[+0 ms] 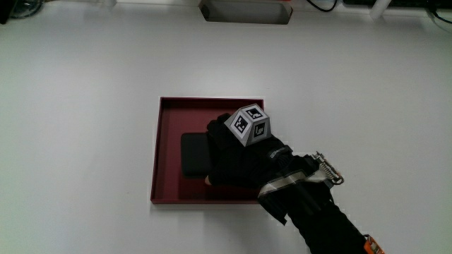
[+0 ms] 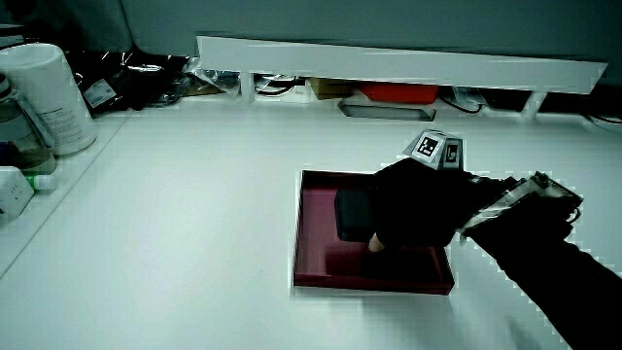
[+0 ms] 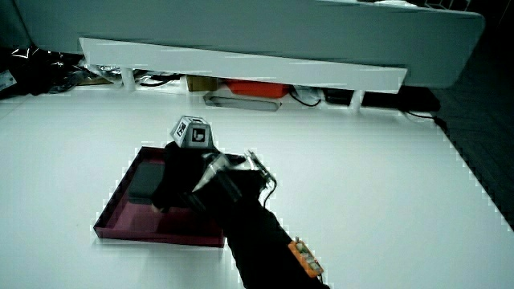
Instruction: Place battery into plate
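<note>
Down on the white bench sits a dark red square plate with a low raised rim, and the gloved hand is over it, its forearm reaching in from the edge of the bench nearest the person. On the back of the hand stands the small patterned cube, seen too in both side views. A flat black battery lies on the floor of the plate, partly covered by the hand; in both side views it shows as a dark slab inside the rim, resting flat. The fingers lie on top of the battery's edge, touching it, but whether they are clamped on it or merely resting there I cannot tell, since the black glove merges with the black battery. In a side view a pale fingertip shows under the glove, close to the plate's floor. Farther from the person than the plate, a low white partition runs along the bench. In a side view a white cylindrical container stands at the bench's edge, well apart from the plate
</note>
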The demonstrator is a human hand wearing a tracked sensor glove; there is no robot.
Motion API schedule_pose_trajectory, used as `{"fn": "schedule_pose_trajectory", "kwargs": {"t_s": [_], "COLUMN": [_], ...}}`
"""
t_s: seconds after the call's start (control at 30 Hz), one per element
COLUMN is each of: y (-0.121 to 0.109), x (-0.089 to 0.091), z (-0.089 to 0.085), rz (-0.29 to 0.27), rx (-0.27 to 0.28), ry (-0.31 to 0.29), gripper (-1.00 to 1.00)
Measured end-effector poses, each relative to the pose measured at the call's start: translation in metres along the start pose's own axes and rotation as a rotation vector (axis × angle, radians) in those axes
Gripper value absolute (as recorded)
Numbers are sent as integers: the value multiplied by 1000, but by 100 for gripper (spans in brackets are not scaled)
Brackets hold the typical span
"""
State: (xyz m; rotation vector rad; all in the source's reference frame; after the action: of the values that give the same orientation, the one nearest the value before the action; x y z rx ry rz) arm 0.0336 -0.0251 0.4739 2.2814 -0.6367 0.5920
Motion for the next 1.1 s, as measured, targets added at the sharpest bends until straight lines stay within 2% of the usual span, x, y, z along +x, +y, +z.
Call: {"fn": "schedule_pose_trajectory", "kwargs": {"t_s": [0.13,0.37,0.4,0.5,0.67,0.73,0.77,0.87,1.03,1.1], "y": [10,20,20,25,24,26,24,26,22,22], "x": [6,11,10,12,8,11,9,12,12,15], "z": [-19,-41,-42,-52,-51,-56,-53,-58,-58,-61], "rz": [-27,-59,-64,-73,-72,-86,-89,-99,-109,-101], "rx": [-34,-71,-64,-91,-78,-99,-85,-102,-121,-145], "ry": [-3,-4,-13,-32,-48,-46,-44,-45,-27,-16], "gripper": [0,0,0,0,0,0,0,0,-23,-32]}}
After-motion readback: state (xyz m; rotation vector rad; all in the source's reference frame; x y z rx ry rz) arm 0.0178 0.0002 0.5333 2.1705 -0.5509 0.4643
